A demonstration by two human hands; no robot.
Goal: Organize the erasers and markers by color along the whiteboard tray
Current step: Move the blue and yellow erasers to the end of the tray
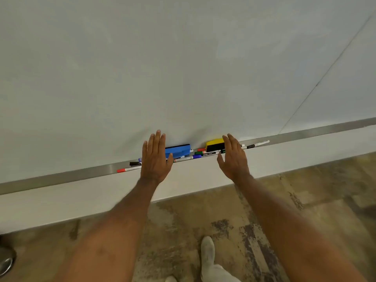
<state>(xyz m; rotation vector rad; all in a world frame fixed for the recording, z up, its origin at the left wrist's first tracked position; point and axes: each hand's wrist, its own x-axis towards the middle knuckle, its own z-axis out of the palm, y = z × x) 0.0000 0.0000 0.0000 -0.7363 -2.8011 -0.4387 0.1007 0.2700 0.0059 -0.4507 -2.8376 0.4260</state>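
Note:
A blue eraser [179,150] and a yellow eraser [214,144] lie in the metal whiteboard tray [81,175]. Between them sit several markers: a red-capped one [201,149], a green one [200,153] and a blue-banded white one [195,156]. A red-tipped marker [127,170] and a black cap [134,163] lie left of my left hand [155,157], which hovers flat, fingers straight, just left of the blue eraser. My right hand [234,157] is spread flat beside the yellow eraser's right end. A black-and-white marker [256,144] lies further right.
The whiteboard [183,68] fills the upper view, with a white ledge [101,196] below the tray. Mottled brown floor and my white-socked foot [209,259] are beneath. A round metal object [6,261] sits at the lower left edge.

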